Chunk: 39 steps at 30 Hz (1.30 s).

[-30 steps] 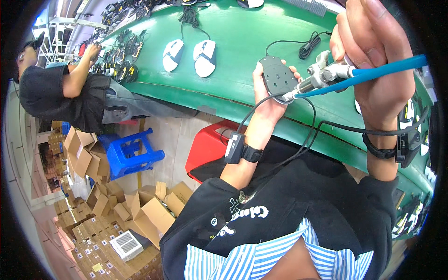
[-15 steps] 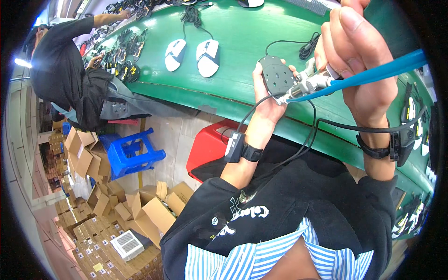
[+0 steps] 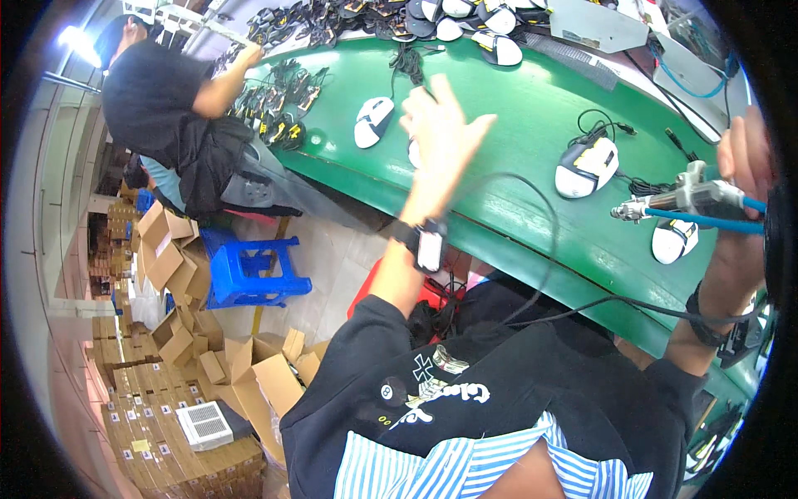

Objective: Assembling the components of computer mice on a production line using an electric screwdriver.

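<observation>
My left hand (image 3: 440,137) is raised over the green table (image 3: 507,125), empty, with fingers spread and slightly blurred. Beneath it, a white computer mouse (image 3: 413,152) is mostly hidden. Another white and black mouse (image 3: 374,122) lies just left of it. At the right edge my right hand (image 3: 746,154) is curled at a metal pneumatic tool (image 3: 686,198) with blue hoses, its nozzle pointing left; its grip is partly hidden. Below that tool rests a mouse (image 3: 675,240), and a white mouse with a coiled black cable (image 3: 586,166) lies farther left.
Many mice and cables (image 3: 490,21) are heaped along the far edge. A co-worker in black (image 3: 158,116) stands at the left beside bundled cables (image 3: 287,91). On the floor are a blue stool (image 3: 258,270), a red stool (image 3: 366,287) and open cardboard boxes (image 3: 274,382).
The upturned mouse has left my left hand, which has opened and moved left and up. My right hand and the pneumatic tool have shifted right together. The whole view has shifted.
</observation>
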Motion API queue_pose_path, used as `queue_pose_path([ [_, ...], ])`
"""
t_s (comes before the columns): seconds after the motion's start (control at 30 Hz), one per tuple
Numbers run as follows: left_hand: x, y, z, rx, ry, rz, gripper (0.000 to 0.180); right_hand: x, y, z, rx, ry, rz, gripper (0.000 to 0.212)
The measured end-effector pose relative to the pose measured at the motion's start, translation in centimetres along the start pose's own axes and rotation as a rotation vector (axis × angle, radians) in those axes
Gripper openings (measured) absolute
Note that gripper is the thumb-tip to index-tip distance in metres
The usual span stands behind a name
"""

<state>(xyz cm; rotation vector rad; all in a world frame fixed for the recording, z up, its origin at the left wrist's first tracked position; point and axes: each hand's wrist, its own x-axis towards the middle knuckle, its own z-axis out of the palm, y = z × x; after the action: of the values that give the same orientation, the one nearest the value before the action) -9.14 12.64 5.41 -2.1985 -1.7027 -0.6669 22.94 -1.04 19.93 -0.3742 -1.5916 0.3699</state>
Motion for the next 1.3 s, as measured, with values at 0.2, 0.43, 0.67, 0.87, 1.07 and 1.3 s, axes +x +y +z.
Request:
queue_pose_path([
  [0.2,1.4,-9.7,4.7,0.022,-0.585,0.147,0.063,-2.5,1.1,3.1,0.015,0.29,0.409,0.046],
  [0.43,-4.8,4.4,2.3,-2.353,-0.953,-0.748,0.056,2.9,3.0,9.1,0.111,0.567,0.486,0.013],
  [0.67,-8.7,8.0,2.0,-2.67,-0.893,-1.047,0.057,3.6,3.8,12.2,0.128,0.567,0.458,0.014],
  [0.87,-8.6,7.5,2.7,-2.672,-0.906,-1.028,0.057,3.1,5.6,13.1,0.179,0.536,0.484,0.011],
  [1.07,-8.3,7.7,2.6,-2.686,-0.924,-1.066,0.057,2.5,6.3,13.0,0.177,0.5,0.432,0.011],
  [1.3,-8.1,7.5,2.2,-2.659,-0.92,-0.991,0.057,2.1,6.9,12.3,0.164,0.367,0.359,0.011],
])
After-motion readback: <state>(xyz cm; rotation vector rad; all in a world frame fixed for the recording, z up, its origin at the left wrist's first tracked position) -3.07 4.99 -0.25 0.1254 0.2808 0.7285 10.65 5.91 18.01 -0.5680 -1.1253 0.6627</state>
